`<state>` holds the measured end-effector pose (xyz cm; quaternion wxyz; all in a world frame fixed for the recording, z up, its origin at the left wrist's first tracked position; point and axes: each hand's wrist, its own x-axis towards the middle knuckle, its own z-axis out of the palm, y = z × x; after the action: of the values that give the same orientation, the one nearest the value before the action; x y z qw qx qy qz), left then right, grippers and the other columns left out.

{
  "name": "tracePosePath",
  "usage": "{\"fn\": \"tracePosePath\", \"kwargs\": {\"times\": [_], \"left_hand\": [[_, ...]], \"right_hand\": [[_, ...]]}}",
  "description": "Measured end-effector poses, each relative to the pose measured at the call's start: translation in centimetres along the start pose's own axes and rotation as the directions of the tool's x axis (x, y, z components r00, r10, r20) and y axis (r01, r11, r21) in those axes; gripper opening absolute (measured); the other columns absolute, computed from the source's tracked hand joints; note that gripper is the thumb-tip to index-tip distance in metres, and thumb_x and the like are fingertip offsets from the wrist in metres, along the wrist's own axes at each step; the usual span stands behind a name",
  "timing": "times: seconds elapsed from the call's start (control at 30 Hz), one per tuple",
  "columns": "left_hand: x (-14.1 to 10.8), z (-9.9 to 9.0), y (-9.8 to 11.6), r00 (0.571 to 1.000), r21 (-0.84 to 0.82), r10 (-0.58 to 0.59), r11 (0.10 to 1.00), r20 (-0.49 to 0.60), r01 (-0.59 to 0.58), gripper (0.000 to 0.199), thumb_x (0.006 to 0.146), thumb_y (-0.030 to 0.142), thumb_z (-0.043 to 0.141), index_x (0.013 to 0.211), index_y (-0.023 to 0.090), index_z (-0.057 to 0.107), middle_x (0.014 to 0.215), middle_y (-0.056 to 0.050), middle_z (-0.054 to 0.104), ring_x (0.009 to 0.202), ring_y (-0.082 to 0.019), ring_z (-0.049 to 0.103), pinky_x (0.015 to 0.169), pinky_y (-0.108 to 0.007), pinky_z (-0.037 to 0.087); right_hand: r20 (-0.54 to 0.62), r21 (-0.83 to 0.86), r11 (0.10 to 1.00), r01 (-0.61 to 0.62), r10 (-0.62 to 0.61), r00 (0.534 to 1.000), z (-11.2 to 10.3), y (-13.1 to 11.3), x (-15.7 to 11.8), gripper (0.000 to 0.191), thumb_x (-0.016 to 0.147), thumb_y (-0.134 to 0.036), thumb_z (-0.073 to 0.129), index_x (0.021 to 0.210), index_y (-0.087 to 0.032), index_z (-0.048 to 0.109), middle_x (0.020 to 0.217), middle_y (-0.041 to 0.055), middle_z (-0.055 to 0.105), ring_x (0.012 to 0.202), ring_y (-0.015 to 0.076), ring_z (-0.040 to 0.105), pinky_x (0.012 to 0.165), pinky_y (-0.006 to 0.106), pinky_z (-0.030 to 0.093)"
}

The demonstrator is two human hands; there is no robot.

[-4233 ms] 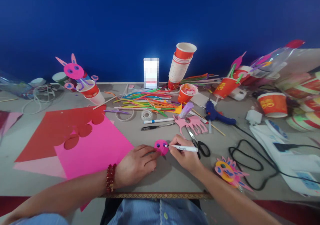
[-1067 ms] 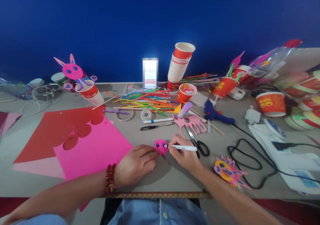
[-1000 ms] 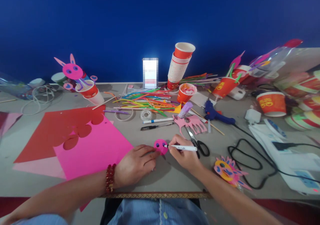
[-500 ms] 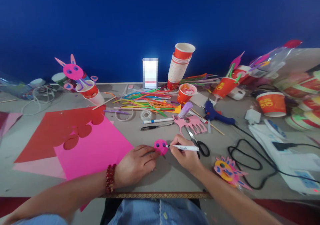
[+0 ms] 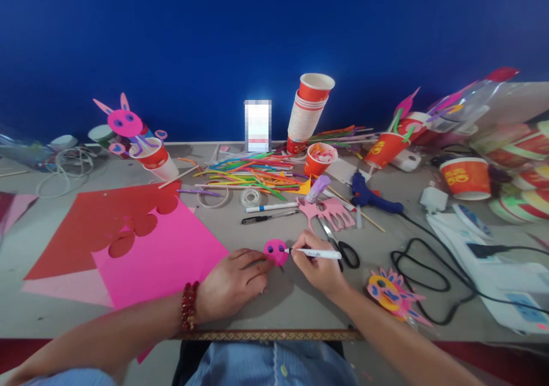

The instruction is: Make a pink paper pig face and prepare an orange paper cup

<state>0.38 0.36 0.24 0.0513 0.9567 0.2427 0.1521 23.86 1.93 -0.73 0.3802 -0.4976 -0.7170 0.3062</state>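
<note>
A small round pink paper face (image 5: 275,253) with two dark purple-blue eye spots lies on the grey table in front of me. My left hand (image 5: 234,280), with a red bead bracelet at its wrist, holds the face at its left edge under bent fingertips; its thumb is hidden. From the other side, my right hand (image 5: 316,263) pinches a white acrylic marker (image 5: 321,254). The marker's tip meets the face at the right eye spot. Black-handled scissors (image 5: 345,251) lie just beyond the right hand, beside a pink cut-out paper scrap (image 5: 328,213).
Red and pink sheets (image 5: 171,249) cover the left side. Pipe cleaners (image 5: 253,171), a cup stack (image 5: 309,111) and a lit phone (image 5: 258,126) are at the back. Rightward are a blue glue gun (image 5: 373,196), its black cable and a yellow-and-pink paper face (image 5: 388,291).
Both hands and the paper face stay almost where they were. The marker's tip has shifted very slightly at the right eye spot.
</note>
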Motion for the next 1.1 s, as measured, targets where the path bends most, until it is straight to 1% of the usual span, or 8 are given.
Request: {"fn": "tracePosePath", "kwargs": {"times": [0.23, 0.4, 0.6, 0.87, 1.1], "left_hand": [[0.04, 0.14, 0.04, 1.0, -0.004, 0.001, 1.0, -0.008, -0.001, 0.017, 0.097, 0.023, 0.048, 0.093, 0.016, 0.063, 0.125, -0.006, 0.065, 0.116, -0.021, 0.056, 0.095, -0.036, 0.049], [0.03, 0.06, 0.02, 1.0, -0.01, 0.005, 1.0, 0.016, -0.005, 0.018, 0.097, 0.024, 0.047, 0.092, 0.016, 0.063, 0.126, -0.007, 0.065, 0.117, -0.021, 0.056, 0.095, -0.036, 0.049], [0.04, -0.01, 0.01, 1.0, 0.002, 0.005, 1.0, -0.009, -0.005, 0.018, 0.097, 0.024, 0.047, 0.093, 0.017, 0.063, 0.124, -0.008, 0.066, 0.116, -0.02, 0.057, 0.095, -0.036, 0.049], [-0.02, 0.14, -0.06, 1.0, -0.001, 0.003, 1.0, -0.002, -0.003, 0.018, 0.097, 0.024, 0.047, 0.092, 0.017, 0.063, 0.125, -0.007, 0.066, 0.116, -0.021, 0.057, 0.095, -0.036, 0.049], [0.13, -0.16, 0.08, 1.0, -0.01, 0.003, 1.0, 0.012, -0.003, 0.02, 0.098, 0.022, 0.045, 0.094, 0.016, 0.063, 0.125, -0.007, 0.065, 0.116, -0.021, 0.057, 0.095, -0.036, 0.05]], "right_hand": [[-0.017, -0.004, 1.0, 0.004, -0.004, 1.0, 0.06, -0.05, 0.1, 0.016, 0.081, -0.015, 0.05, 0.067, -0.021, 0.047, 0.053, -0.0067, 0.044, 0.046, 0.0098, 0.042, 0.048, 0.022, 0.03], [-0.007, 0.0, 1.0, 0.007, -0.007, 1.0, -0.03, -0.16, 0.13, 0.016, 0.081, -0.016, 0.051, 0.066, -0.021, 0.047, 0.053, -0.0066, 0.045, 0.046, 0.0099, 0.042, 0.048, 0.022, 0.03], [-0.011, -0.004, 1.0, -0.011, 0.011, 1.0, -0.07, -0.2, 0.15, 0.016, 0.081, -0.016, 0.051, 0.066, -0.021, 0.047, 0.052, -0.0068, 0.043, 0.045, 0.0098, 0.041, 0.047, 0.022, 0.029], [-0.027, 0.006, 1.0, -0.021, 0.021, 0.999, -0.1, -0.22, 0.01, 0.017, 0.082, -0.018, 0.051, 0.066, -0.021, 0.048, 0.052, -0.0067, 0.044, 0.045, 0.0099, 0.04, 0.046, 0.023, 0.029], [0.018, 0.008, 1.0, -0.004, 0.004, 1.0, -0.04, -0.16, 0.02, 0.015, 0.083, -0.018, 0.051, 0.068, -0.021, 0.049, 0.054, -0.0057, 0.048, 0.047, 0.0103, 0.044, 0.048, 0.023, 0.031]]}}
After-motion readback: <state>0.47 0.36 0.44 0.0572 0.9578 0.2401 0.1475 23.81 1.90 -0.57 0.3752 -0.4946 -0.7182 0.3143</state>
